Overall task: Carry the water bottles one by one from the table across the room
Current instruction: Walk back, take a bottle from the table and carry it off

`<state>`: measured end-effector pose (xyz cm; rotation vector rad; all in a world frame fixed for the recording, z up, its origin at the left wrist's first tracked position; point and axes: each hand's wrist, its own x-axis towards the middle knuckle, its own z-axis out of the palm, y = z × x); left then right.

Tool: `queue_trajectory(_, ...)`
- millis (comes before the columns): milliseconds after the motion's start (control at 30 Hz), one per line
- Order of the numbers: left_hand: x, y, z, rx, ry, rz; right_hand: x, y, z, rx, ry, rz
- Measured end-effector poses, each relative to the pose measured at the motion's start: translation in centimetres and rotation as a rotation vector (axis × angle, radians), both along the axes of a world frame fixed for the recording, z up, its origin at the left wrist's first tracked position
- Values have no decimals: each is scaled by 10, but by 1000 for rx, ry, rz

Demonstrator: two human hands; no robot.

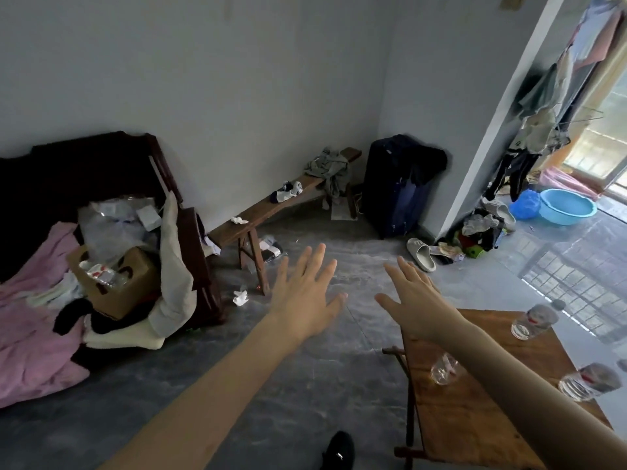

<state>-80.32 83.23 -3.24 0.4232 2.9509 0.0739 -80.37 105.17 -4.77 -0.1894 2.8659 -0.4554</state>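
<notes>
Both hands are stretched out in front over the grey floor (288, 395), palms down and fingers spread, holding nothing. The left hand (305, 296) is out over bare floor, well apart from every bottle. The right hand (412, 298) reaches past the far corner of the wooden surface (475, 418), its forearm crossing above the boards. Three clear water bottles with red labels rest on that surface: one (442, 368) shows just beside the right forearm on its left, partly hidden by it; another (534, 321) sits near the far right corner; a third (588, 381) sits at the right edge. Neither hand touches any of them. Across the room, a cardboard box (115, 283) on the bed (37, 320) holds more bottles.
</notes>
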Motion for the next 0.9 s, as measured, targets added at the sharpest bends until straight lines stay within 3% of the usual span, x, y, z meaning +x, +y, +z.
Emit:
queue_trajectory(300, -151, 78, 11, -14, -25, -266, -101, 63, -10, -62, -32, -244)
queue_trajectory(667, -249, 210, 0, -49, -59, -710, -90, 151, -22, -44, -70, -741)
queue_trajectory(900, -309, 274, -13, -84, -96, -1039, -78, 160, -31, -50, -54, -1134)
